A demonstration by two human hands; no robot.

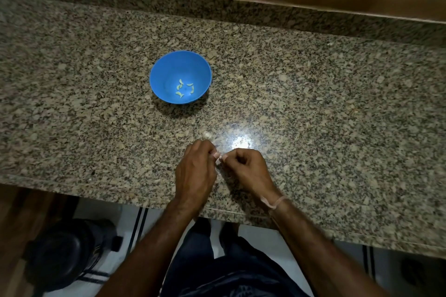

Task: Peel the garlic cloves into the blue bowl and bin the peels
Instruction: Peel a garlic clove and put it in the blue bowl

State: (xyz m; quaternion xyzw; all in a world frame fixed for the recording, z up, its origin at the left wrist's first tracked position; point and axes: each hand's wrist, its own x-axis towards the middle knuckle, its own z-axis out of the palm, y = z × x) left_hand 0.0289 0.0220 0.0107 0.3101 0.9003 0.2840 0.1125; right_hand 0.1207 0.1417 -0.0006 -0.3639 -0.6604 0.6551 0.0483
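Fingertips [215, 154] of left hand [195, 172], right hand [249, 169] tight on garlic clove [219, 160] near countertop [96, 176] edge

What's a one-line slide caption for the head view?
Left hand and right hand pinch a garlic clove above the granite counter; peeled cloves lie in the blue bowl beyond.

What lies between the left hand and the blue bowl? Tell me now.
In the head view, a garlic piece lies on the counter just beyond the left hand; the rest up to the bowl is bare.
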